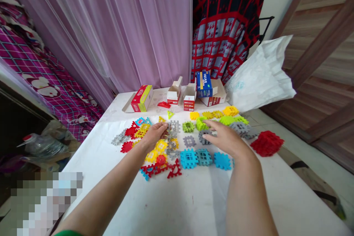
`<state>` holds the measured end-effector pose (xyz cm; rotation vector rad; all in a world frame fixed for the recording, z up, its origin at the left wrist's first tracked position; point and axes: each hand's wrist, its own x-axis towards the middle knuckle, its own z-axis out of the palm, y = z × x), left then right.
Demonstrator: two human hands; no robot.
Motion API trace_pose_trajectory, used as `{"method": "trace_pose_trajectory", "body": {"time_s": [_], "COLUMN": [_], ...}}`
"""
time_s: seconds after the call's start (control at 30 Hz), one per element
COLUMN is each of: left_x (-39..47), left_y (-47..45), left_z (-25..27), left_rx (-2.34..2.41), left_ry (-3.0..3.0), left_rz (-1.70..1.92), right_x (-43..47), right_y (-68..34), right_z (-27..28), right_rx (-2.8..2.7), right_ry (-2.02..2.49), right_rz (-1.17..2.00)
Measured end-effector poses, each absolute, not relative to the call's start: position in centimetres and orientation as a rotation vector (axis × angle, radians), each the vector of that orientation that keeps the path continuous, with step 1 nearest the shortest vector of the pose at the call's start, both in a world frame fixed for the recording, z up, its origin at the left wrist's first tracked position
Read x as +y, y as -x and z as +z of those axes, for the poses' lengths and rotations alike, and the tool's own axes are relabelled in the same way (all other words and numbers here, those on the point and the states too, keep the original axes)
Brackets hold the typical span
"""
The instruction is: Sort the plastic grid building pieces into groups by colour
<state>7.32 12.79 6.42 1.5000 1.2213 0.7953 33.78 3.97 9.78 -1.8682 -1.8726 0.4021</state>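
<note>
"Left-hand status?"
"My left hand (155, 134) pinches a grey tile (174, 127), just left of the green block (188, 127)."
"Right?"
"My right hand (223, 137) spreads its fingers at the grey stack (205, 132); contact unconfirmed."

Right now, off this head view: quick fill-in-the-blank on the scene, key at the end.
1. The stack of toy pieces farthest to the right is ____ in colour.
2. The hand nearer to that stack is the person's ____ one.
3. The box resting on top of another box is mainly ____.
4. The large bag at the back right is ____ in colour.

Missing words: red; right; blue; white.
</note>
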Motion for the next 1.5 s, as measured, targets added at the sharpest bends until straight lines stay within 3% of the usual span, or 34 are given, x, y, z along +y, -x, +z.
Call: {"method": "trace_pose_trajectory", "body": {"time_s": [0.37, 0.77, 1.0, 1.2, 1.5], "left_x": [8.6, 8.3, 7.5, 4.8, 4.3], "left_y": [-11.9, -13.9, -9.9, -5.6, -2.0], "left_z": [8.5, 10.2, 9.5, 7.4, 6.7], "left_rx": [0.968, 0.943, 1.066, 1.22, 1.332], "left_ry": [-0.947, -1.087, -1.182, -0.988, -0.828], "left_rz": [0.786, 0.745, 0.904, 0.995, 1.128], "right_x": [3.1, 2.7, 2.6, 3.8, 4.5], "right_y": [-31.1, -34.1, -37.9, -37.3, -37.3], "right_z": [11.5, 10.7, 8.2, 6.7, 5.4], "right_rx": [-1.976, -1.824, -1.61, -1.662, -1.771], "right_ry": [1.699, 1.631, 1.992, 1.957, 2.019], "right_rz": [0.51, 0.434, 0.493, 0.646, 0.605]}}
